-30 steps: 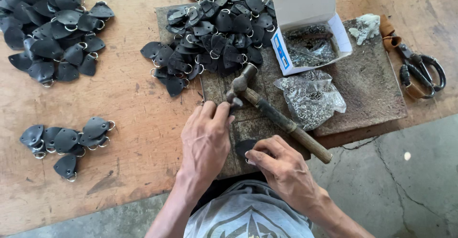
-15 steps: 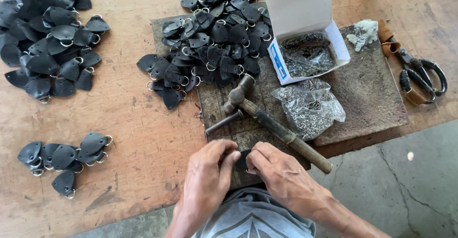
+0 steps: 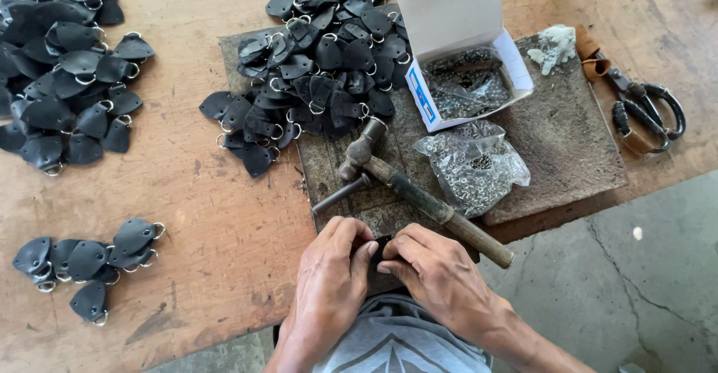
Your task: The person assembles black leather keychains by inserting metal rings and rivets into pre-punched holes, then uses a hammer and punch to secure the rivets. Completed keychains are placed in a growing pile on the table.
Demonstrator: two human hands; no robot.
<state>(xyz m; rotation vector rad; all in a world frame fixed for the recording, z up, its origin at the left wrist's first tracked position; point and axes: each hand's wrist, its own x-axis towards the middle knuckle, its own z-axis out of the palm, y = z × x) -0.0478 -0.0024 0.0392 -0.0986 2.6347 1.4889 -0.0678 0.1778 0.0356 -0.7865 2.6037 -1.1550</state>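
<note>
Lower centre: my left hand (image 3: 329,268) and my right hand (image 3: 437,272) pinch small black leather tab (image 3: 378,252) between fingertips on dark work slab (image 3: 568,148). Wooden-handled hammer (image 3: 419,193) lies above, unheld. Small finished-looking row lower left (image 3: 86,264); big heap of ringed tabs upper centre (image 3: 314,66) left

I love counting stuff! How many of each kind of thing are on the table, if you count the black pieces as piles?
Hammer: 1
Metal rod: 1
Scissors: 1
White cardboard box: 1
Clear bag of small metal bits: 1
Piles of black leather pieces: 3
Total: 8
</note>
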